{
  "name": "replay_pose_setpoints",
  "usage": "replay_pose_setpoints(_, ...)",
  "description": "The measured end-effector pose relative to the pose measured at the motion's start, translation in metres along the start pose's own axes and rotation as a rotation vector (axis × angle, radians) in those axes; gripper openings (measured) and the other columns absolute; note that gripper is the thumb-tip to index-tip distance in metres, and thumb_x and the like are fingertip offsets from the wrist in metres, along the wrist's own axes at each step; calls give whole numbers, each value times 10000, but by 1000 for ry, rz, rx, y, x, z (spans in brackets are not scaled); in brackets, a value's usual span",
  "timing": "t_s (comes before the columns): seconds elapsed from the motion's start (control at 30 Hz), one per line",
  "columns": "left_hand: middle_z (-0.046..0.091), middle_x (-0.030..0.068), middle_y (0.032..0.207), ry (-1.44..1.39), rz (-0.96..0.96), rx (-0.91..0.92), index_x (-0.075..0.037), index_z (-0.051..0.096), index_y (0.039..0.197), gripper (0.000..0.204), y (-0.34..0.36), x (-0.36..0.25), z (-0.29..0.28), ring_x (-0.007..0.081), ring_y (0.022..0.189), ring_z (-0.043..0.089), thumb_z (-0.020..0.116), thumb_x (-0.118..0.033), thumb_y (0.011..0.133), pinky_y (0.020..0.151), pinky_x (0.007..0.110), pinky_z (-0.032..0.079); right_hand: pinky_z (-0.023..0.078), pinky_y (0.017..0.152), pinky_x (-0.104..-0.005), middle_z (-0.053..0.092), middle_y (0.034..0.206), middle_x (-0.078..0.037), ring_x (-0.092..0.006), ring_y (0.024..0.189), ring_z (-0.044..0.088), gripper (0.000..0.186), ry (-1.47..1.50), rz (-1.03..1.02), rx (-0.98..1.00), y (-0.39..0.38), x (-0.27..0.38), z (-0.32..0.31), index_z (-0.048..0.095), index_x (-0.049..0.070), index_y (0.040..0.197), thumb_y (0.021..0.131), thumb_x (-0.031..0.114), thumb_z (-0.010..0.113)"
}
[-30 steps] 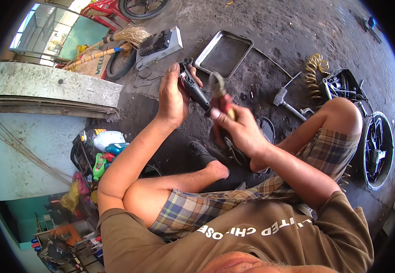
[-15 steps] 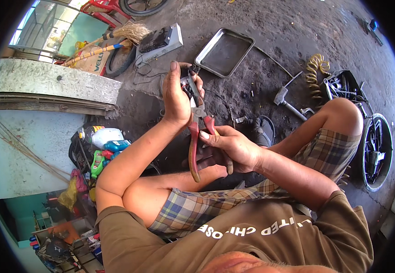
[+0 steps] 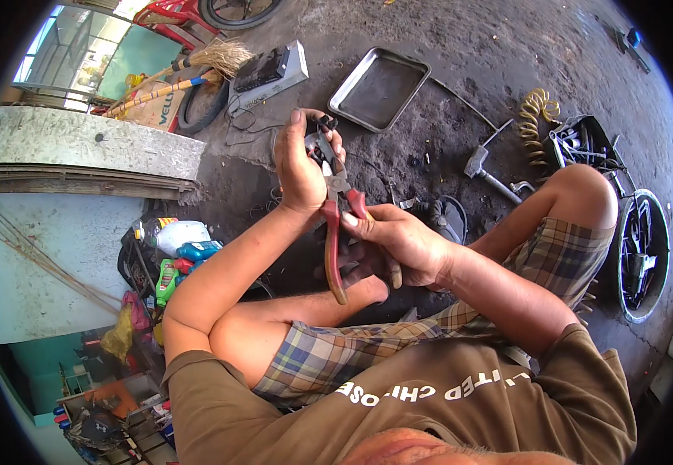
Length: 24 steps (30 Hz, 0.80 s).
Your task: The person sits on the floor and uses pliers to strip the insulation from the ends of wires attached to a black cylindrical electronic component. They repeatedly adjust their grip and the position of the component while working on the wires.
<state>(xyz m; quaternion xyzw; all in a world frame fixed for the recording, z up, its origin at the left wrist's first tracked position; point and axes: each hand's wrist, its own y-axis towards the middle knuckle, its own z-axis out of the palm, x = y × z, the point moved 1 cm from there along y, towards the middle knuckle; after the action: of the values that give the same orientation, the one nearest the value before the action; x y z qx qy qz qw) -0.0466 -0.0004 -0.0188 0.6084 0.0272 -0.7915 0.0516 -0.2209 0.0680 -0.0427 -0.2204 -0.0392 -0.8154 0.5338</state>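
Note:
My right hand (image 3: 412, 246) is closed around the red-handled pliers (image 3: 332, 252), with the thumb on one handle and the handles spread apart. The jaws point away from me, into my left hand (image 3: 302, 172). That hand is cupped around a small black part (image 3: 326, 123), its thumb raised on the near side and the fingers curled behind. The jaws lie against or beside this part; whether they grip it I cannot tell. Something small and pale shows by the jaws, too small to name.
A metal tray (image 3: 379, 89) lies on the dirty floor ahead. Rightward are a hammer-like tool (image 3: 482, 164), a coiled yellow hose (image 3: 536, 128), a toolbox (image 3: 584, 143) and a round basin (image 3: 666, 256) of tools. Bottles (image 3: 185, 236) stand at left, beyond my arm.
The pliers' handles have shifted slightly, and the black part now shows more clearly above my left fingers. Both hands otherwise keep nearly the same place.

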Motion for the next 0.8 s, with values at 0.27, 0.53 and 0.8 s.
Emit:
replay_pose_setpoints(0.27,647,73,856,100,-77,-139,-46,608,1027,405,3,8,-6,176,676,642,428,-399,1113,663,358,595,657,847,-447,707,1047,-149,-285,925,767,481,-103,-50,-123,-1,4,2,550,-13,1325,1112,417,569)
replay_pose_setpoints(0.53,612,59,844,155,6,-88,-80,576,989,366,2,16,-14,169,704,627,383,-372,1097,674,357,588,662,823,-419,738,1053,-155,-290,932,774,452,13,-24,-96,1,-5,5,561,20,1318,1113,423,547)
replay_pose_setpoints(0.8,597,72,851,155,58,-87,-50,576,1146,353,2,23,-6,179,698,617,372,-334,1096,655,367,591,621,745,-399,697,980,-121,-251,845,721,409,153,-19,-200,6,-18,7,585,44,1219,1104,437,577)
